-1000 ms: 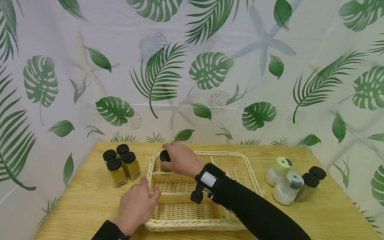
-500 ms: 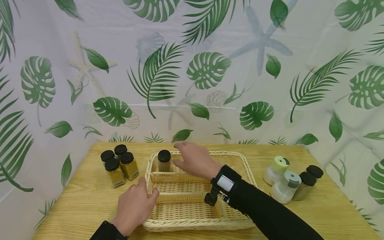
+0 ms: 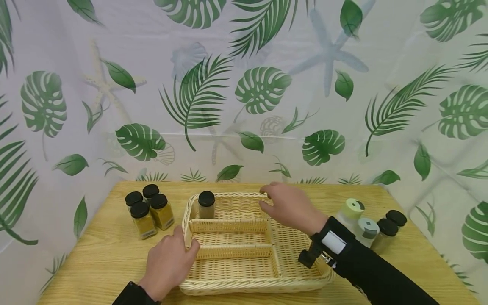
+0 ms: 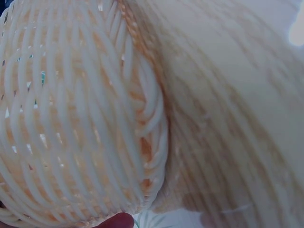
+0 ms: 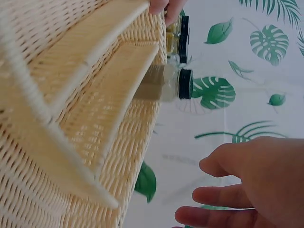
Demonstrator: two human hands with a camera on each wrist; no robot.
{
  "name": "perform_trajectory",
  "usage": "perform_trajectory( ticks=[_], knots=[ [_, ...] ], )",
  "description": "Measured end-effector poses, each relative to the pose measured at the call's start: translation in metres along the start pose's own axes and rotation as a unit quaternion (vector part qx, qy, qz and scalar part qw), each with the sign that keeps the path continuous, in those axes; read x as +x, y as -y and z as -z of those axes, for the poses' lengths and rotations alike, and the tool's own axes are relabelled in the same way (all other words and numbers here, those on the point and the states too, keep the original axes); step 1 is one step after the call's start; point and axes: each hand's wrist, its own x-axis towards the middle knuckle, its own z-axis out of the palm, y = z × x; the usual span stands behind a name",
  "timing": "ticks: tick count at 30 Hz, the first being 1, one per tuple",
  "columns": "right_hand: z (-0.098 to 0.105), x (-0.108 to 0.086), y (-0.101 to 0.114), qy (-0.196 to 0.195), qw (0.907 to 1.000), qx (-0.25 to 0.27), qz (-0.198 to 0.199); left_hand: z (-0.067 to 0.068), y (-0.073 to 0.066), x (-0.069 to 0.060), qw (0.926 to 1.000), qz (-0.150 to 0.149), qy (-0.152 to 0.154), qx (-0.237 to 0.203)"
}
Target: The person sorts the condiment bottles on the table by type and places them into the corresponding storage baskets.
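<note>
A wicker basket (image 3: 255, 284) with dividers stands in the middle of the table. My left hand (image 3: 167, 260) grips its left rim, and a fingertip shows below the woven wall (image 4: 71, 118) in the left wrist view. Upright in the basket's back left compartment is a black-lidded jar (image 3: 206, 207), which the right wrist view also shows as a clear jar (image 5: 164, 83) with pale brown contents. Above the basket's back right part is my right hand (image 3: 291, 207), holding nothing; its fingers are spread in the right wrist view, apart from the jar.
Several black-lidded jars with yellow contents (image 3: 146, 224) stand on the table (image 3: 103, 254) left of the basket. To the right are a green-topped jar (image 3: 352, 209), a grey-topped jar (image 3: 367, 231) and two black-lidded jars (image 3: 386, 231). A leaf-patterned cloth (image 3: 228, 106) hangs behind.
My right hand has let go of the jar in the back left compartment and moved right across the basket. The left hand has kept its grip on the rim.
</note>
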Motion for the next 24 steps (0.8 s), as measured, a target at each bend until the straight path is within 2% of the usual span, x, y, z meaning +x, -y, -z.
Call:
perform_trajectory(
  ticks=[9, 18, 24],
  knots=[
    [0.022, -0.026, -0.038, -0.018, 0.9988, 0.009, -0.045, 0.003, -0.001, 0.000, 0.9999, 0.005, 0.008, 0.005],
    [0.036, -0.044, -0.063, -0.002, 0.9951, 0.017, -0.097, 0.004, -0.001, -0.002, 0.9999, 0.001, 0.013, 0.003],
    [0.040, -0.053, -0.080, -0.006, 0.9945, 0.000, -0.105, 0.004, -0.001, -0.002, 0.9999, 0.004, 0.014, 0.009]
  ],
)
